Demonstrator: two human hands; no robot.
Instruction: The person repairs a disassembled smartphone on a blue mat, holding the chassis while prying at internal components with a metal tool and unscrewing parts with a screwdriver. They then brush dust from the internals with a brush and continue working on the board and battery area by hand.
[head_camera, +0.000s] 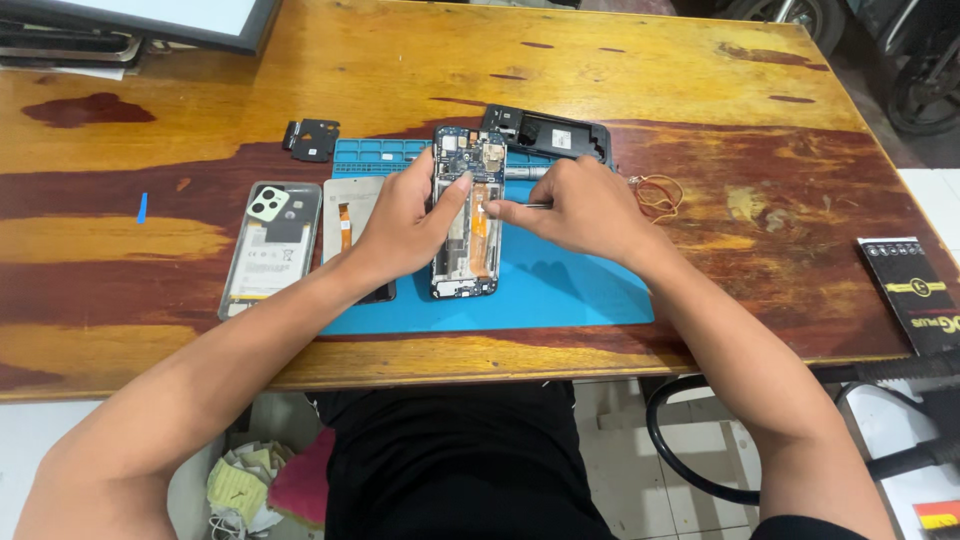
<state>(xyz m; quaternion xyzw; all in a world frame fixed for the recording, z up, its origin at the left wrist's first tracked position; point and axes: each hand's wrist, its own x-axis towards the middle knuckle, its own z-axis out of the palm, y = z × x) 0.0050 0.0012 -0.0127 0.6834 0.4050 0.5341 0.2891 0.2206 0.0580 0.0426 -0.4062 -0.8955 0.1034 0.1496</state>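
Your left hand curls around the opened smartphone, steadying its bare circuit boards; your right hand pinches thin metal tweezers over the blue rubbery mat.

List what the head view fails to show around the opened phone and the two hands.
- Tool tip: the right hand pinches a thin metal tool; its tip on the opened phone is too small to make out.
- Panel beside the phone: the left hand covers part of it.
- Black frame: its near edge is hidden by the right hand.
- Screen: cut off by the top edge.
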